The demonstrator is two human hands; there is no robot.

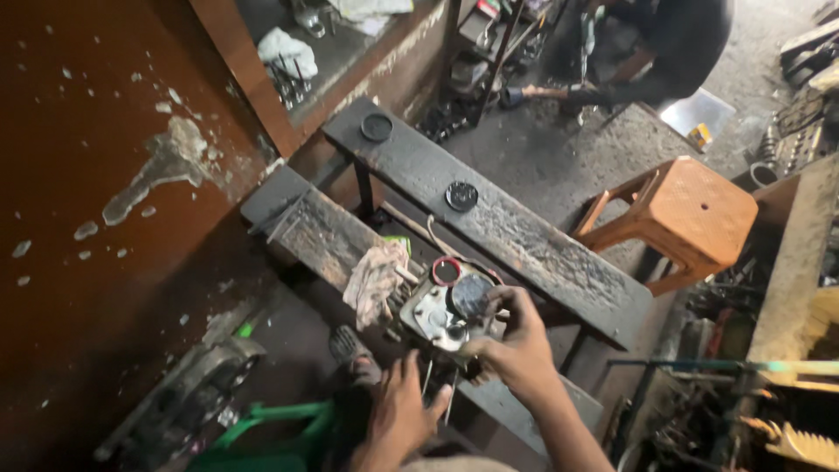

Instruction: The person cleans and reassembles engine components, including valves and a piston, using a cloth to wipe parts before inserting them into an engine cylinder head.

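Dark, worn wooden bench (524, 236), two round black discs (461, 196) on top, grey metal engine part (433, 315), dirty rag (374, 280) on its lower plank

Both forearms reached up from the lower edge. The left hand (400, 411) lay palm-down, its 4 fingers spread and pointing forward. The right hand (517, 343) sat higher, wrist bent, fingers curled in a grip.

Grey metal engine part (441, 315) with red ring; dirty beige, stained rag (376, 278); blackened, soot-mottled wooden bench (516, 232); orange plastic stool (690, 214); green plastic frame (280, 428); rust-brown wall (96, 175) flecked with pale chipped patches.
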